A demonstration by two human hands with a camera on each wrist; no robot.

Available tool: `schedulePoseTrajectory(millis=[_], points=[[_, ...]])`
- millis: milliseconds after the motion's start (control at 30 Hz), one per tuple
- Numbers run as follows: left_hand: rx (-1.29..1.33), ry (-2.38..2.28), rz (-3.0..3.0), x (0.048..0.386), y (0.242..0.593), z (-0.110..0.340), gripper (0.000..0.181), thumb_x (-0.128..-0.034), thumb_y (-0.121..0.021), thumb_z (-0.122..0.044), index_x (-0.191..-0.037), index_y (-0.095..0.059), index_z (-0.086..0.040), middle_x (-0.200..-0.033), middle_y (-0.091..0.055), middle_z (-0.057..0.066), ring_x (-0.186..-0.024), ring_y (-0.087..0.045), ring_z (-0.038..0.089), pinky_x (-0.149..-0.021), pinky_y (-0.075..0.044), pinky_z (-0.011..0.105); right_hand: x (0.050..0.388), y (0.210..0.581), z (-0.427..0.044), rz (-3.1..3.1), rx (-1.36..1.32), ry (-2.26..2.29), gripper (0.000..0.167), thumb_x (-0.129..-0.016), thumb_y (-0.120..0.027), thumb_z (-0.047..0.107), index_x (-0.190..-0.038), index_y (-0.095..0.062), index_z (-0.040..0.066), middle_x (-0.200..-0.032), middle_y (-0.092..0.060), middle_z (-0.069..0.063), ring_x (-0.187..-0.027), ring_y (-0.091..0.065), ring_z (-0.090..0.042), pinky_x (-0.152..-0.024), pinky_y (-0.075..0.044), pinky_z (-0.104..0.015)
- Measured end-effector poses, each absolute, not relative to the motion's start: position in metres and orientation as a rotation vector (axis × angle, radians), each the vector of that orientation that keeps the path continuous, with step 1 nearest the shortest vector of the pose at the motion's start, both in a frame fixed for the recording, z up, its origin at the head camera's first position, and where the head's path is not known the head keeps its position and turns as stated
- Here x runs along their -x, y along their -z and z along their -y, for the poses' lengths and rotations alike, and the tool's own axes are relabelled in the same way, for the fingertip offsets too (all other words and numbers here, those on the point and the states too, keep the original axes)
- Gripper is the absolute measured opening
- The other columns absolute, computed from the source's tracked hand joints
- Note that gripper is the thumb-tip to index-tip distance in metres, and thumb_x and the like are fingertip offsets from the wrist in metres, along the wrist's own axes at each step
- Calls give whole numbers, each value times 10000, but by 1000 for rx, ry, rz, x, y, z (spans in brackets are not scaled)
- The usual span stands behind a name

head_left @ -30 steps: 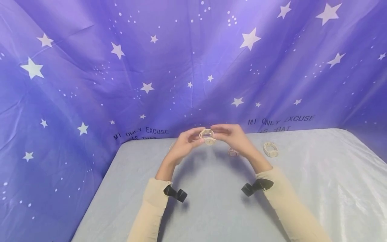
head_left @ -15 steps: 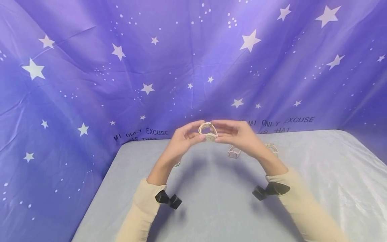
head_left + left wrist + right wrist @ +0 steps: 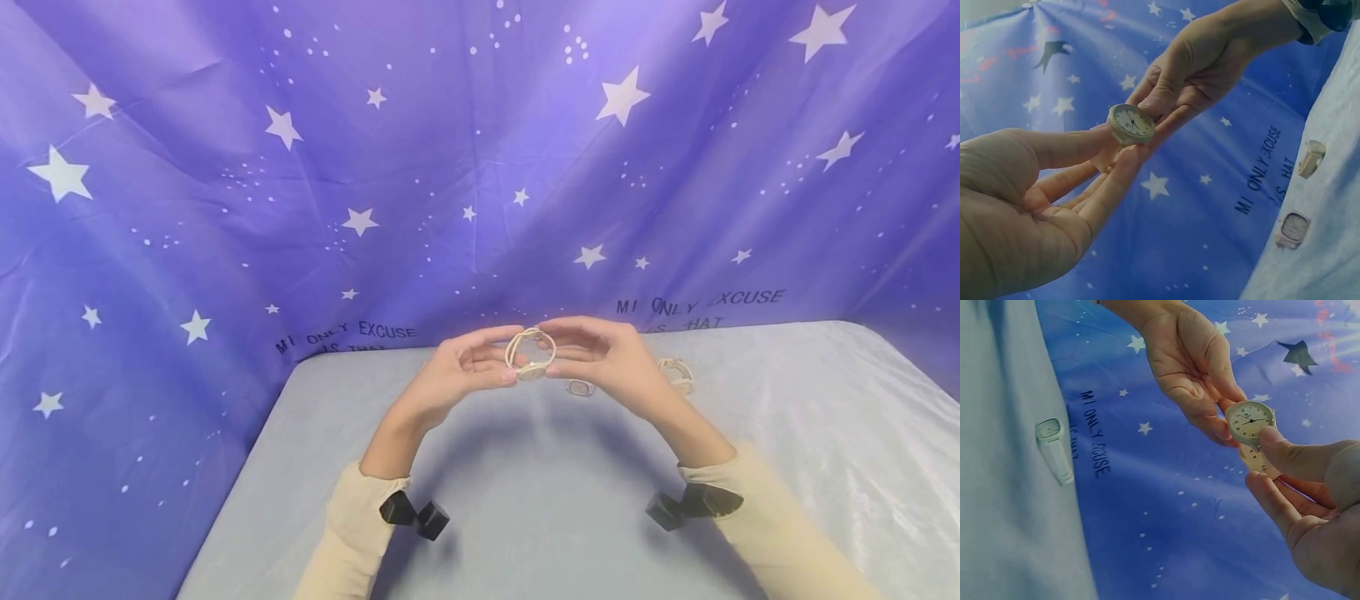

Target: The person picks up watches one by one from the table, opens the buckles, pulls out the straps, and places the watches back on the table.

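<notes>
Head view: both hands raised over the far part of the worktop (image 3: 540,517). The held watch (image 3: 532,371) is up between them, its pale strap forming a ring above the dial. Left hand (image 3: 457,367) pinches its left side, thumb toward the camera; right hand (image 3: 618,358) pinches its right side likewise. Pink watch (image 3: 580,387) lies on the worktop just below the right thumb; cream watch (image 3: 678,377) lies to its right, partly covered by the right wrist. Beige sleeves (image 3: 795,533), black devices (image 3: 431,521) at the cuffs. Behind: purple-blue curtain (image 3: 480,167) with white stars and lettering.

Left wrist view: round white dial tilted, numerals visible, gripped at its edges by thumb and fingers of both hands. Pink and cream watches lie near each other on the worktop, apart from the hands.

Right wrist view: right thumb overlaps the dial's rim; a strap end with holes hangs below. Another watch (image 3: 1054,447) lies on the worktop, strap extended, well apart from both hands.
</notes>
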State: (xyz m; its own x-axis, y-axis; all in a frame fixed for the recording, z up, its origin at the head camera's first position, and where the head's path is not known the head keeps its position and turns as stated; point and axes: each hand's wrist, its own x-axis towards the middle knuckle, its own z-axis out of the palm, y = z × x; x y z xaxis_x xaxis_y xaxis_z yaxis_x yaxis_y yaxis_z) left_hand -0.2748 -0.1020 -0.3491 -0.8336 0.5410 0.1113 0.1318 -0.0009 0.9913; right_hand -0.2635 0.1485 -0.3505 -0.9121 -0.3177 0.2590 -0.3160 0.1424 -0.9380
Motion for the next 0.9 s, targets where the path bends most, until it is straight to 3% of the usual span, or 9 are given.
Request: schedulePoseTrajectory(millis=[133,367,500,700,900], points=[[-605,-1929,-1950,280,360,104,584,-880,-716,4,-1434,-572,-111,-1195,-735,164,-1072,-717,194,-1015,-566,374,267,359,-146,-2349,618,1915,587,-817,-854,132,-1356,-629,81,-1342,-680,-118,-1205,-684,-245,-933,-599,-300],[-419,-2010,-1846,290,372,101,512,-938,-682,-35,-1433,-565,-90,-1300,-662,233,-1075,-701,196,-1021,-567,389,274,371,-143,-2238,464,1930,602,-864,-806,145,-1418,-574,106,-1387,-643,-142,-1163,-683,-137,-890,-602,-298],[-382,-2063,-1833,290,373,97,448,-983,-634,-44,-1425,-557,-42,-1330,-631,285,-1034,-717,184,-993,-583,391,276,374,-141,-2186,432,1954,584,-891,-781,153,-1427,-559,91,-1416,-619,-143,-1197,-665,-154,-982,-569,-331],[-395,-2137,-1842,287,375,92,487,-939,-646,56,-1413,-559,-9,-1168,-704,198,-947,-730,148,-959,-599,406,275,375,-136,-2147,336,1959,567,-885,-802,280,-1396,-594,147,-1360,-676,-62,-1248,-641,-206,-1103,-480,-498],[-437,-2084,-1901,286,376,92,519,-872,-731,20,-1373,-605,-23,-1208,-726,165,-1033,-728,172,-1020,-566,401,275,375,-135,-2113,304,1989,528,-903,-778,209,-1383,-599,82,-1265,-728,-80,-1117,-714,-164,-1052,-538,-444]])
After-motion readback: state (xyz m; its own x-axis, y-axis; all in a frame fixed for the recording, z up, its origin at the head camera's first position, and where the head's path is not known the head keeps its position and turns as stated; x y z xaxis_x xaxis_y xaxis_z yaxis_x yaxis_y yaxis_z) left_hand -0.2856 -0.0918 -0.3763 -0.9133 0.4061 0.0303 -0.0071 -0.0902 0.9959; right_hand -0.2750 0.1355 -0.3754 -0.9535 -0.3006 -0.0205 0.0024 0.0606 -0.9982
